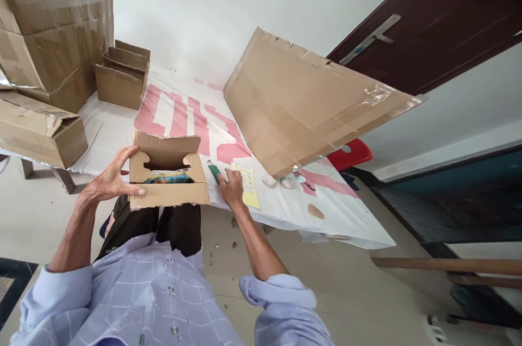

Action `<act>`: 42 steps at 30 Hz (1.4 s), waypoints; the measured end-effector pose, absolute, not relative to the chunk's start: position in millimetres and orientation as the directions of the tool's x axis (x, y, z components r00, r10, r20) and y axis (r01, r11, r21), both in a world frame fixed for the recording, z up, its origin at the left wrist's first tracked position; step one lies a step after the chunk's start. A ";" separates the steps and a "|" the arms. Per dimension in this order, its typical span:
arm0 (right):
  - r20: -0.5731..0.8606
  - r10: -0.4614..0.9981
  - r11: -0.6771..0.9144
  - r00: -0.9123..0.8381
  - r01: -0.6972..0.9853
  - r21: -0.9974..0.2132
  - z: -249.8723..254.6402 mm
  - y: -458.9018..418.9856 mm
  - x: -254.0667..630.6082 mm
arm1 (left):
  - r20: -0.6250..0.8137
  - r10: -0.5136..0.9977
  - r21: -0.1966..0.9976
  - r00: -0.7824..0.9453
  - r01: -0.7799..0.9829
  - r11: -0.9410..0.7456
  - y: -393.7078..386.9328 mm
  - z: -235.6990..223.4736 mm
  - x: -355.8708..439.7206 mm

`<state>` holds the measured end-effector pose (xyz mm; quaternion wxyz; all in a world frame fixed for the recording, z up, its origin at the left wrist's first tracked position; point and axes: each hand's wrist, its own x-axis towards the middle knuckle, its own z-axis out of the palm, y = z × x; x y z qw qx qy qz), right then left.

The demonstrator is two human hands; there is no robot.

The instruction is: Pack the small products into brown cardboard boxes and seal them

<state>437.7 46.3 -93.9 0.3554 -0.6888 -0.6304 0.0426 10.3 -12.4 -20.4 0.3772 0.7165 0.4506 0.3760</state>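
A small cardboard box (171, 195) stands with its flaps up at the table's near edge. Through its opening shows a blue and yellow printed packet (173, 177), partly hidden by the cardboard. My left hand (114, 180) grips the box's left side, thumb on the near flap and fingers at the far corner. Just right of the box, my right hand (231, 188) has its fingers curled at the end of a green utility knife (213, 171), whose tip points away to the left. Beside that hand lies a yellow sheet with pale labels (249, 187).
A large cardboard sheet (302, 101) leans over the table's right half. Tape rolls (287, 183) lie by its lower edge. Divided cardboard boxes (120, 85), a long carton (44, 128) and a big taped carton (61, 25) occupy the left. A red stool (353, 154) stands behind.
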 end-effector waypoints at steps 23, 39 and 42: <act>0.162 0.667 0.745 -0.727 0.643 -0.178 47.6 56.0 314.5 | 0.229 0.927 0.889 0.298 0.324 -0.323 3.3 -27.7 7.5; 0.455 0.759 0.646 -0.465 0.459 -0.609 118.4 75.5 340.5 | 0.462 0.862 0.820 0.209 0.269 -0.505 36.9 26.5 32.1; 0.447 0.770 0.631 -0.455 0.437 -0.641 112.9 79.2 333.6 | 0.453 0.870 0.844 0.196 0.220 -0.489 36.1 46.3 47.7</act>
